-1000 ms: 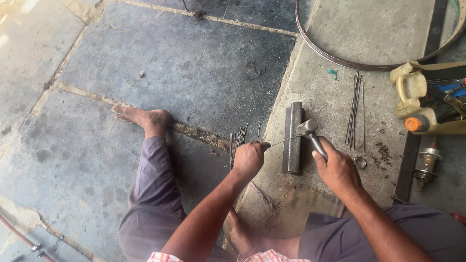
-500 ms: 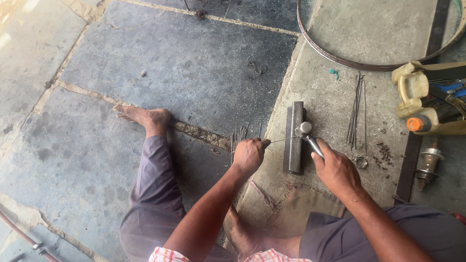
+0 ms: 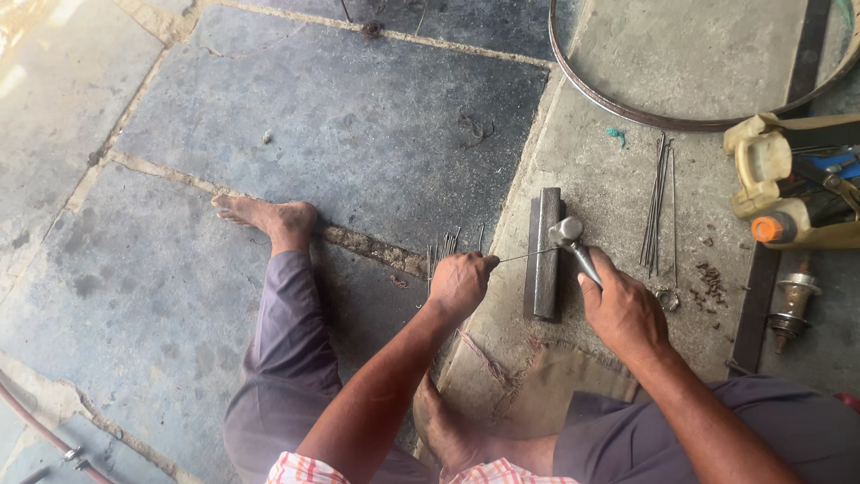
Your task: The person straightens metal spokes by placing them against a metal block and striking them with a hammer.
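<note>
My left hand (image 3: 460, 283) pinches a thin metal spoke (image 3: 524, 256) and holds it flat across a dark steel block (image 3: 544, 255) that lies on the stone floor. My right hand (image 3: 621, 310) grips the handle of a small hammer (image 3: 571, 239), whose head rests on the block where the spoke crosses it. Several more spokes (image 3: 443, 246) lie bunched on the floor just beyond my left hand.
Another bundle of spokes (image 3: 661, 211) lies right of the block, with small nuts (image 3: 710, 282) and a ring near it. A wheel rim (image 3: 681, 112) curves across the top. A yellow jug (image 3: 788, 184) and a hub (image 3: 791, 305) sit at the right. My bare foot (image 3: 264, 215) stretches out left.
The hammer head has come down from slightly above the block onto the spoke on the block. My left hand has barely shifted.
</note>
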